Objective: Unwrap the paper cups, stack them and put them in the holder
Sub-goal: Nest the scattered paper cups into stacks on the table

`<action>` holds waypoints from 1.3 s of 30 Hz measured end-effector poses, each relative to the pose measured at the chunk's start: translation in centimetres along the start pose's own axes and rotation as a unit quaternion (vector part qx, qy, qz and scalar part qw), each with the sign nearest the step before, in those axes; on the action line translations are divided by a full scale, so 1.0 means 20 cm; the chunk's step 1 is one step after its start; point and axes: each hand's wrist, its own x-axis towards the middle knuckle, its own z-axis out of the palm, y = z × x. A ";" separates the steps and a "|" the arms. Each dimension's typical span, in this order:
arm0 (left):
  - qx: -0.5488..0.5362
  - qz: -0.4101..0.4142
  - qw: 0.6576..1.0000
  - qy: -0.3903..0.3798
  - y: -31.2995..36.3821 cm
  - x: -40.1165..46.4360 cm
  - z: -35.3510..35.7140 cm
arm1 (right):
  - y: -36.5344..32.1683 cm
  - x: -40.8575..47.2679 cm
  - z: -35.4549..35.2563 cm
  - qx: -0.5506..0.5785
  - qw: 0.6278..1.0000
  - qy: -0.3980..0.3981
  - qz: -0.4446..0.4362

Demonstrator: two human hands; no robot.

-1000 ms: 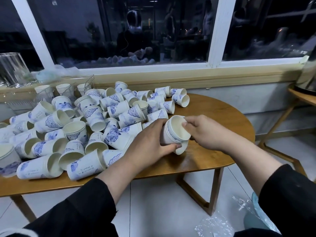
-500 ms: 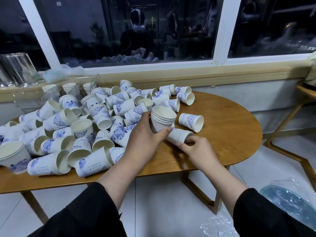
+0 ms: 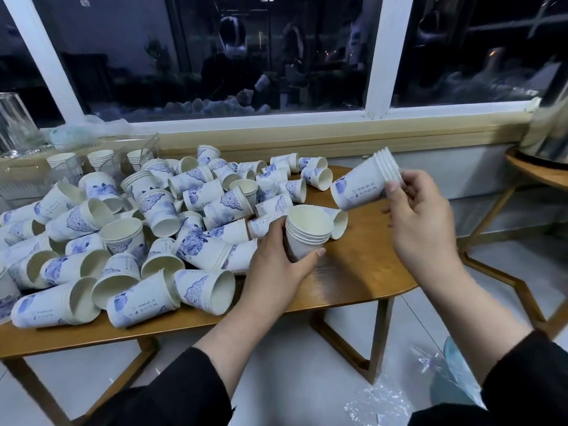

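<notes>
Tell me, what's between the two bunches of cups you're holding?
In the head view, one loose cup lies on its side on the table, between the left hand's stack and the right hand's stack.

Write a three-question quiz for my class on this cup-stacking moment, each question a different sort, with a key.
1. True or false: the left hand grips an upright cup stack on the table.
2. Which way does the mouth of the tilted cup stack held by the right hand face? A toward the pile; B up and right; C straight down.
3. Fill in: clear plastic wrap lies on the ____.

Key: 1 true; 2 B; 3 floor.
</notes>
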 end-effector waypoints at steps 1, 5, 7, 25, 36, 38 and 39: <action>-0.005 -0.001 1.000 -0.012 -0.01 0.01 0.04 | -0.02 0.02 -0.02 -0.003 1.000 -0.019 -0.011; -0.014 -0.011 0.998 -0.063 -0.05 0.07 0.15 | -0.05 0.06 -0.01 -0.064 0.988 -0.116 -0.079; -0.020 -0.019 0.997 -0.069 -0.09 0.09 0.19 | -0.02 0.07 0.02 -0.110 0.974 -0.171 -0.102; -0.074 -0.068 0.992 -0.076 -0.25 0.14 0.24 | 0.46 -0.02 0.32 -0.050 0.985 -0.079 0.143; -0.007 -0.056 0.995 -0.077 -0.23 0.13 0.24 | 0.52 0.05 0.42 -0.101 0.976 -0.088 0.173; -0.005 -0.056 0.995 -0.084 -0.21 0.14 0.26 | 0.49 0.10 0.33 -0.090 0.984 -0.034 0.147; -0.008 -0.057 0.995 -0.087 -0.21 0.15 0.27 | 0.47 0.14 0.28 -0.085 0.988 -0.007 0.129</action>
